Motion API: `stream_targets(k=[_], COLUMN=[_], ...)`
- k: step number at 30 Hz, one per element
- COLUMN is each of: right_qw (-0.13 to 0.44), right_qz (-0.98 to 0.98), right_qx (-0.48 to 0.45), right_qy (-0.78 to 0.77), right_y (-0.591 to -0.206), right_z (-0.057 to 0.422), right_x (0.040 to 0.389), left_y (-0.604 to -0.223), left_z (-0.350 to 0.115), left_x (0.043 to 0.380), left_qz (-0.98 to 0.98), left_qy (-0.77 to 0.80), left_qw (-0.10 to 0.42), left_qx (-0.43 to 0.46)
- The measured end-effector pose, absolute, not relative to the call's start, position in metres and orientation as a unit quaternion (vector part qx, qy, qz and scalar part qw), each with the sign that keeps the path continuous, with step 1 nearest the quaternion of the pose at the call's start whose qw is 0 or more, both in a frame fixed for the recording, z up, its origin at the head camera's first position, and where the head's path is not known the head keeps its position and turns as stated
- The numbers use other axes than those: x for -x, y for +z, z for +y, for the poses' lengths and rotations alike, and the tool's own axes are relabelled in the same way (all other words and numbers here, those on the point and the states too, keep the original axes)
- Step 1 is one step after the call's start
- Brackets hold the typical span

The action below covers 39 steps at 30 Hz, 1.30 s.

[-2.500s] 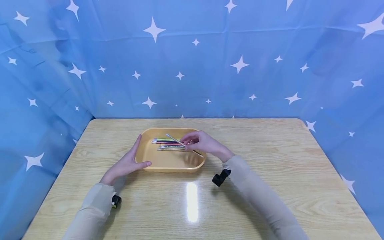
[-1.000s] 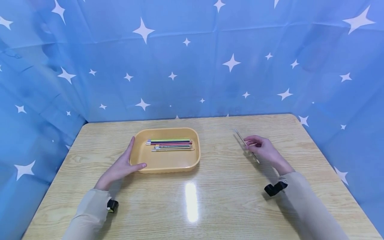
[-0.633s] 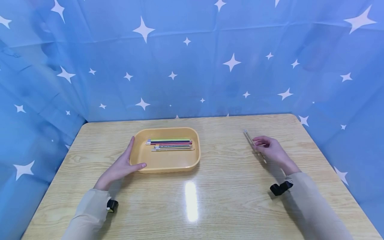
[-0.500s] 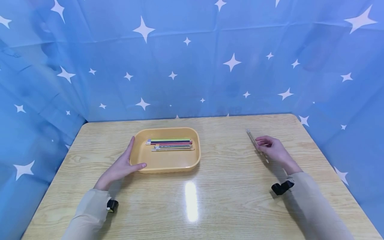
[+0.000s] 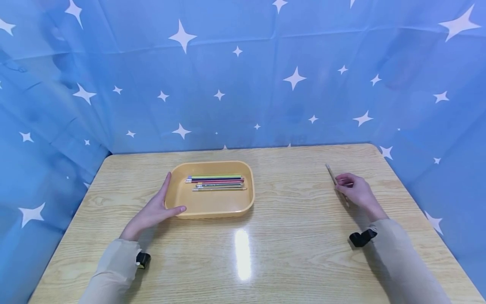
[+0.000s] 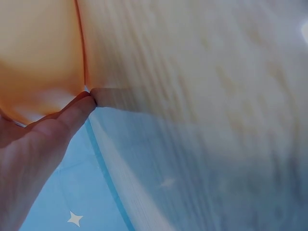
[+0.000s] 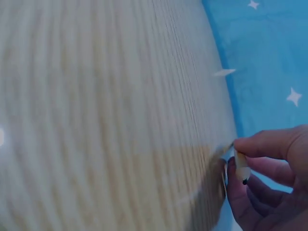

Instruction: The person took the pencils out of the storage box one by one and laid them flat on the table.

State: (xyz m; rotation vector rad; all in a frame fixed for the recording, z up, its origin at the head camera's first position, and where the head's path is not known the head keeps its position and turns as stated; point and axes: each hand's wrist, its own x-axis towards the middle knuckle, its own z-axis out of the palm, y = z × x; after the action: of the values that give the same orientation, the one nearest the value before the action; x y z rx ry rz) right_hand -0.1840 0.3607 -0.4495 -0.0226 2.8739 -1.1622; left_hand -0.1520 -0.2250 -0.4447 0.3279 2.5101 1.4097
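On the table's right side my right hand [image 5: 357, 192] pinches a slim pencil [image 5: 330, 172] between thumb and fingers. The pencil lies slanted close over the table, eraser end away from me. The right wrist view shows its sharpened dark tip [image 7: 243, 174] poking out under the fingers. My left hand [image 5: 153, 209] rests against the left end of a yellow-orange tray [image 5: 212, 214], fingers straight along its side and thumb on the front rim. Inside the tray several pencils [image 5: 218, 188] lie side by side, eraser ends to the left.
A light wood-grain table [image 5: 288, 253] carries everything, with a bright light reflection [image 5: 243, 254] in front of the tray. Blue star-patterned cloth [image 5: 243, 84] hangs behind the table and along both sides.
My right hand has lifted the pencil from above the tray, carried it to the right and lowered it close to the table, still drifting right. The left hand stays at the tray.
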Motion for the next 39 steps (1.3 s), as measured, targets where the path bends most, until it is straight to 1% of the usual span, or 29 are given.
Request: stream_targets(k=[14,39], right_qw=[0.009,0.011], right_qz=[0.944,0.944], right_qx=[0.015,0.028], right_qy=[-0.331,-0.329], right_y=[-0.4508,-0.4497], right_z=[0.3591,0.3578], right_x=[0.1809,0.1821], left_y=[-0.444,-0.4441], left_z=[-0.2244,-0.2246], left_x=[0.1529,0.1539], left_qz=[0.858,0.852], left_qy=[0.486,0.496], left_qw=[0.125,0.127], left_qx=[-0.11,-0.112])
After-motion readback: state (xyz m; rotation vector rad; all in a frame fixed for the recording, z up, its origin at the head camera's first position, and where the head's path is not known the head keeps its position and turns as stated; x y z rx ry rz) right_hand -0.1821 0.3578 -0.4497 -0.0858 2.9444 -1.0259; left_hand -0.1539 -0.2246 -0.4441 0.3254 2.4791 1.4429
